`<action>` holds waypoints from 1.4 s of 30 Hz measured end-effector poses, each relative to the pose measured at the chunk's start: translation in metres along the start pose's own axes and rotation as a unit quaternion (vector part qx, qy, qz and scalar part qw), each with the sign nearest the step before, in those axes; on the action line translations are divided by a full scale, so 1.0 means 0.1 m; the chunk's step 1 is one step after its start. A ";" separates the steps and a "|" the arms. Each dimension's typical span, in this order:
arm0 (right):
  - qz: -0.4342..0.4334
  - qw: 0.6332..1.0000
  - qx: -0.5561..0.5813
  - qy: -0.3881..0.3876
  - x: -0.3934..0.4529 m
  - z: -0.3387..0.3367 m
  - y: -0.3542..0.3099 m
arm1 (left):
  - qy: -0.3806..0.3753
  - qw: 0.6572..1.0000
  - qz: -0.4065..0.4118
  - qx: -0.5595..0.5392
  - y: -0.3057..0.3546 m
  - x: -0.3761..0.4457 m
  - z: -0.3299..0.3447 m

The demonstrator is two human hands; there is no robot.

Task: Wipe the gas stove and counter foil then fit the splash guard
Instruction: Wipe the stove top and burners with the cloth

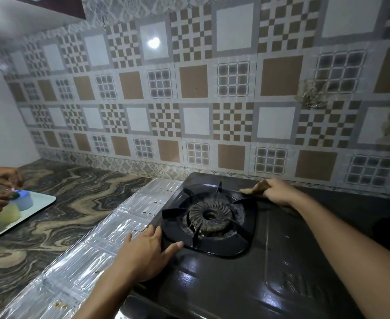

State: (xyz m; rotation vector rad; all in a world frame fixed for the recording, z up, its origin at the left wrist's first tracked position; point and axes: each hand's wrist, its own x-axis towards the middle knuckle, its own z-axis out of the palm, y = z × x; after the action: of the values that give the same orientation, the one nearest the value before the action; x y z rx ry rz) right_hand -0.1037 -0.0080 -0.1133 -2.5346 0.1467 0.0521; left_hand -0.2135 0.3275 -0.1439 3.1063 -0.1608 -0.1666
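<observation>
A black gas stove (224, 279) fills the lower right, its burner (210, 215) ringed by a black pan support. Silver foil (111, 236) with brown crumbs lies along the stove's left side on the counter. My left hand (148, 252) rests flat with straight fingers on the stove's left edge, beside the burner. My right hand (279, 192) grips a brown cloth (259, 187) and presses it on the stove top behind the burner. No splash guard is visible.
A marbled counter (58, 203) runs to the left. On it, a white tray (39, 201) carries a blue container (24, 199) and a yellowish jar (8, 214), handled by another person's hands (3, 180). A patterned tile wall (201, 100) stands behind.
</observation>
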 end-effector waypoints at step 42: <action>-0.011 0.999 0.034 -0.026 0.26 0.01 -0.12 | 0.009 0.999 -0.015 0.030 0.06 -0.04 0.01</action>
State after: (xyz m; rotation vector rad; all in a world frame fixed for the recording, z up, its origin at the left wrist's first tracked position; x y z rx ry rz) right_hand -0.0763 0.0004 -0.1092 -2.4651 0.0974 0.1025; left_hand -0.2181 0.3214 -0.1445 3.1712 -0.1199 -0.1361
